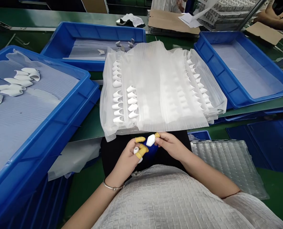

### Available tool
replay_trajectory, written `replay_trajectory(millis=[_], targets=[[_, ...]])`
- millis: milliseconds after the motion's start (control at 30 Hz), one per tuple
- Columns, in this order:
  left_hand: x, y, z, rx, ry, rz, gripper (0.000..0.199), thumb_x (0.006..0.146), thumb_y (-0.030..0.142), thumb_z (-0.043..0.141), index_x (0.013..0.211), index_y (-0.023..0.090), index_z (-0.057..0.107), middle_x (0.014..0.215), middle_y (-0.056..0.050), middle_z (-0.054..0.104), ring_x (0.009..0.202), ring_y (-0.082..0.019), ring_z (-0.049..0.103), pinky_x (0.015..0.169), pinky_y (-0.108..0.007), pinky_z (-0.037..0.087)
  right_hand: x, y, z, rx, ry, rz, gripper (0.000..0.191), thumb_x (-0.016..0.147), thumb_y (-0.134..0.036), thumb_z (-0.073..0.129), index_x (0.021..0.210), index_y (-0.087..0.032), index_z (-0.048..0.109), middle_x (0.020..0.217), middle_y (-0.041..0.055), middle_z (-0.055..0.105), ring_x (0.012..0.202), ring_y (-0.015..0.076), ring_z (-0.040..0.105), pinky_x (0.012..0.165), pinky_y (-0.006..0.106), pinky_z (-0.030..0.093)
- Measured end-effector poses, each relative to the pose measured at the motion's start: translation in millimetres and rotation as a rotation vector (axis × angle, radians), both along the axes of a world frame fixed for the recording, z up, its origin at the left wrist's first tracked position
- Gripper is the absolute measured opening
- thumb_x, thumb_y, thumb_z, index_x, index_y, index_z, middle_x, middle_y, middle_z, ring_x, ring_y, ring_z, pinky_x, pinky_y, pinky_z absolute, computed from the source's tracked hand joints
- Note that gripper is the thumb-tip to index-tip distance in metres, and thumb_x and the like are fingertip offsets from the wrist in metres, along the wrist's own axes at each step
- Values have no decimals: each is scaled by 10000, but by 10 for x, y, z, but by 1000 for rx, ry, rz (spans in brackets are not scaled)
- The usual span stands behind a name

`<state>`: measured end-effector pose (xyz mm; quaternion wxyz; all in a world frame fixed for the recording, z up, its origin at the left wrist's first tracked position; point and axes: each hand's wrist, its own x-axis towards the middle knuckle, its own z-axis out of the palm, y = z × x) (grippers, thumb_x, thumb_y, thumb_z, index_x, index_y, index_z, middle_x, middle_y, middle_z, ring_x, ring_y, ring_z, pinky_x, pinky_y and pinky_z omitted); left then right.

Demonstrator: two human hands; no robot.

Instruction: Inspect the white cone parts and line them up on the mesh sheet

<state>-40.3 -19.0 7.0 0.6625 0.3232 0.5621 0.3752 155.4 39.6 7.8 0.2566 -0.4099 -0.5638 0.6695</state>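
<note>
My right hand [168, 142] pinches a small white plastic piece [150, 140] between thumb and forefinger, in front of my lap. Close beside it, my left hand [133, 152] wears yellow finger covers and has its fingers curled round another white plastic piece [136, 150]; part of a further white bit shows below the thumb. Just beyond both hands lies a clear tray under a translucent sheet [155, 86]. Rows of white hollow pieces [117, 105] stand in the tray at its left, and more show through the sheet at its right.
At left, a blue bin [84, 76] holds several white pieces on a sheet. Another blue bin [93, 65] stands behind with a few pieces, and a third [237, 92] at right. Clear trays [227, 162] lie low at right. A person's hand [281, 24] shows at the far right.
</note>
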Motion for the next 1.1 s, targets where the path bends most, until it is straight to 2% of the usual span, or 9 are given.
replay_trajectory(millis=[100,200,267,400,600,733,833,1000,1100], targets=[[16,3,22,141,185,-98,531,816,294,688,1315,282,508,977,0,667,741,-125,558,699,-262,452,-9,-11,28,43,-19,19,302,950,-441,544,801,-182,579,789,3,522,748,147,477,705,278,401],[29,12,32,197,283,-167,422,831,302,669,1242,270,577,1080,-26,662,890,-177,590,799,-310,457,-47,-44,53,60,-36,40,301,954,-437,526,804,-181,573,785,1,501,735,144,460,681,275,391],[42,17,35,206,341,-182,342,833,317,669,1164,251,611,1079,-32,659,902,-189,592,789,-315,459,-85,-79,59,52,-59,29,288,921,-443,573,796,-184,547,774,-6,491,708,139,449,648,271,385],[66,19,52,208,374,-192,258,804,350,698,1021,224,635,888,-4,653,741,-167,565,658,-281,434,-145,-123,62,122,-229,-9,374,756,-441,768,742,-199,482,731,-31,465,661,130,423,562,248,337],[63,0,79,136,268,-177,226,768,317,726,946,210,638,870,-5,652,740,-160,560,672,-281,425,-104,-21,-3,182,-227,-30,408,989,-429,442,667,-189,514,620,-15,525,594,130,495,588,277,382],[57,-6,72,104,199,-136,257,758,324,734,956,201,625,903,-25,649,787,-176,576,681,-287,420,-38,28,-70,60,-199,-123,343,963,-424,481,745,-183,591,698,8,592,652,146,564,613,283,429],[52,1,43,93,184,-127,265,751,327,737,947,200,612,895,-17,636,770,-165,561,671,-280,406,3,9,-38,-1,-159,-152,246,915,-401,565,818,-181,618,760,12,607,692,149,575,621,280,447],[55,16,12,109,205,-125,258,757,331,728,929,196,592,832,8,606,686,-132,495,638,-266,377,-5,-83,95,-71,-16,-50,176,887,-352,623,882,-176,622,738,-6,588,659,131,550,631,281,459],[64,12,18,116,235,-119,254,763,350,726,916,201,588,801,19,588,672,-130,478,621,-260,368,-48,-123,97,-116,6,-11,186,851,-345,675,888,-178,602,718,-20,582,639,122,536,610,272,442]])
